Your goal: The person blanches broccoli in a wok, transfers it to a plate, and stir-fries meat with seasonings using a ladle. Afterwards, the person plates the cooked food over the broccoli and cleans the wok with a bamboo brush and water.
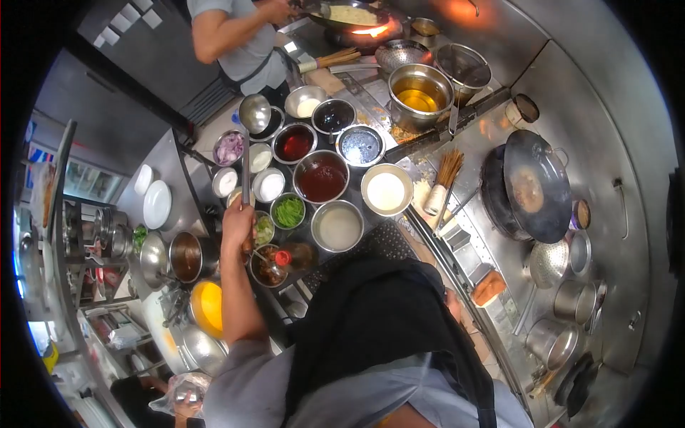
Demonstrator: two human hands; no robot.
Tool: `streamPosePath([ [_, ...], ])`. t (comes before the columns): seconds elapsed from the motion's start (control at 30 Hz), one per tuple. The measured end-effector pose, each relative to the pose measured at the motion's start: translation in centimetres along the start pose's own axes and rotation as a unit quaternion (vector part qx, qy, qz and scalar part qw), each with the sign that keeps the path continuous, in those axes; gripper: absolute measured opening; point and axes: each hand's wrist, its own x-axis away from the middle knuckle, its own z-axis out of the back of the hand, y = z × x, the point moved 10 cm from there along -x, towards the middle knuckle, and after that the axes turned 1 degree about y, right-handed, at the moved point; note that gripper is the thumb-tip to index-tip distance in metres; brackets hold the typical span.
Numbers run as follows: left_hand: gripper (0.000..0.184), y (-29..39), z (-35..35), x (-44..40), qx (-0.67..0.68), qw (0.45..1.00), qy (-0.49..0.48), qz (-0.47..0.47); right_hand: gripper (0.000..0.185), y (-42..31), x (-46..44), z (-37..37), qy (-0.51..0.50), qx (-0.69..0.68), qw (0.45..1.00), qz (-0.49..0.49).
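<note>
My left hand is closed around the wooden handle of a long ladle. The ladle's bowl hangs over the far side of a group of seasoning bowls. Just below that hand are a bowl of chopped green onion and a bowl of dark sauce with a spoon. Beside them leans a red-capped bottle. Of my right hand only a bit of skin shows past the black apron; its fingers are hidden.
Bowls of red sauce and white powder stand ahead. At the right, a wok tilts on its burner near a bamboo brush. A pot of oil sits farther back. Another person works a wok over flame.
</note>
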Motion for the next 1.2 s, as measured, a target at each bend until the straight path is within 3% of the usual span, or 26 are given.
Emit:
streamPosePath([
  [0.13,0.030,-2.3,-0.1,-2.3,0.018,1.000,-0.009,0.023,0.040,4.0,0.9,-0.5,-0.012,0.053,0.993,-0.104],
  [0.33,0.020,-2.7,-0.4,-2.7,0.053,0.998,-0.026,0.036,0.042,2.7,0.6,0.0,0.024,0.024,0.998,-0.059],
  [0.5,0.027,-3.8,-0.5,-3.1,0.126,0.989,-0.052,0.059,0.043,1.7,-0.4,-0.9,0.020,0.024,0.998,-0.061],
  [0.77,0.035,-3.0,0.6,-1.5,0.121,0.991,-0.026,0.054,0.045,2.4,-0.1,-1.8,0.025,0.006,0.998,-0.061],
  [0.83,0.038,-1.8,0.9,-0.5,0.110,0.992,-0.030,0.045,0.046,3.3,0.3,-1.9,0.019,0.005,0.997,-0.076],
  [0.9,0.040,-1.3,0.6,1.4,0.223,0.970,-0.026,0.090,0.047,4.2,0.7,-1.7,0.023,0.001,0.996,-0.088],
  [0.97,0.039,2.4,-0.2,4.7,0.212,0.974,-0.060,0.059,0.046,3.7,1.3,-0.2,0.031,0.005,0.994,-0.103],
  [1.07,0.056,8.2,-2.5,10.1,0.185,0.977,-0.102,0.019,0.044,3.8,1.7,1.4,0.021,-0.037,0.991,-0.129],
  [1.1,0.049,9.7,-3.6,11.2,0.174,0.978,-0.117,-0.018,0.044,4.8,2.1,2.1,0.040,-0.043,0.987,-0.152],
  [1.2,0.060,14.5,-9.1,14.6,0.107,0.977,-0.179,-0.047,0.042,5.4,1.8,3.4,0.058,-0.052,0.990,-0.114],
])
